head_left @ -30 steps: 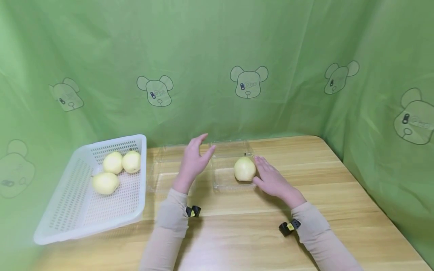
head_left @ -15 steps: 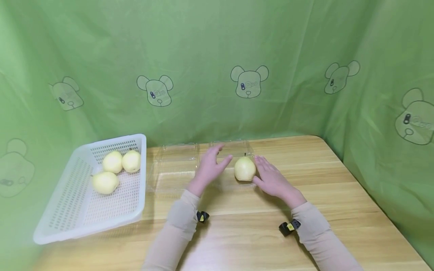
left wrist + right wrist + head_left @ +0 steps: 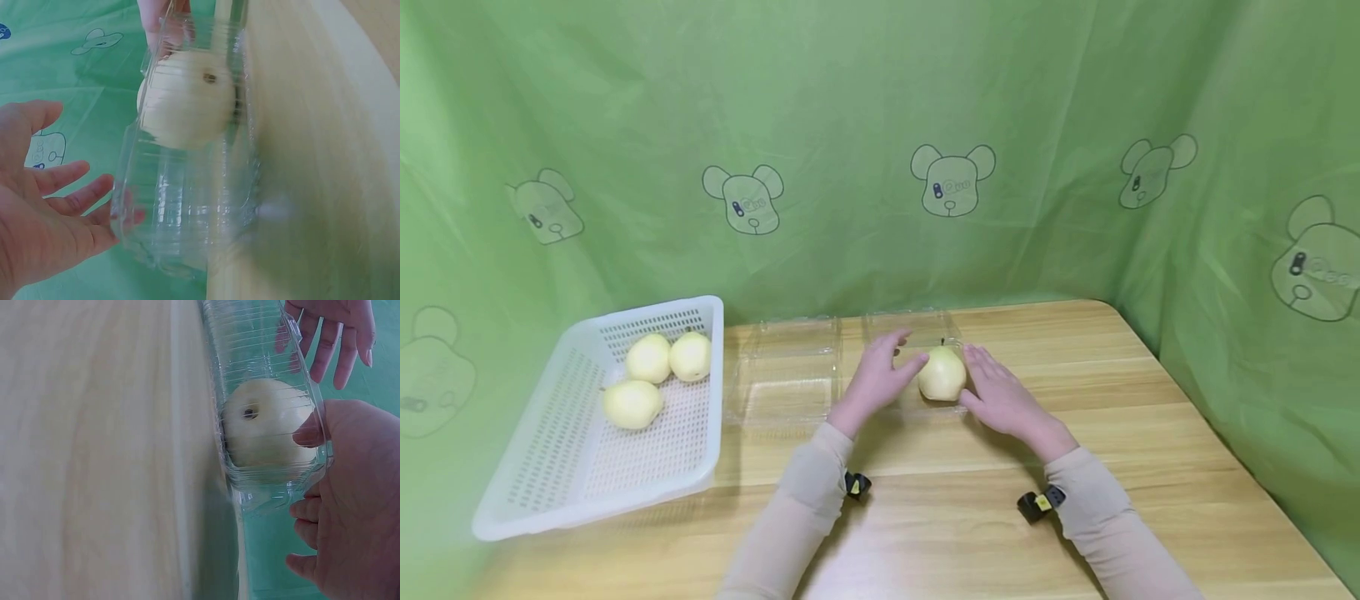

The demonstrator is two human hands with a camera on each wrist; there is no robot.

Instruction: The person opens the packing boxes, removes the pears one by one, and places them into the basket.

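Note:
A pale yellow pear (image 3: 943,375) sits in the right part of a clear plastic clamshell box (image 3: 181,206), its lid lying open toward the back. My right hand (image 3: 1002,398) is against the box's right end, fingers extended and thumb over the rim by the pear in the right wrist view. Over the box's left part, my left hand (image 3: 880,379) has its fingers spread and loosely bent, nothing gripped. Its thumb is close to the pear in the head view; contact cannot be made out. Some left fingertips show through the clear wall in the left wrist view.
Left of this box lies a second clear clamshell box (image 3: 784,357), opened out. A white perforated basket (image 3: 550,433) with 3 pears (image 3: 634,405) stands at the table's left. Green curtain (image 3: 850,250) borders the wooden table (image 3: 1075,367) at the back and right.
My left hand has moved right, from between the two boxes to beside the pear. My right hand and the pear stay in place.

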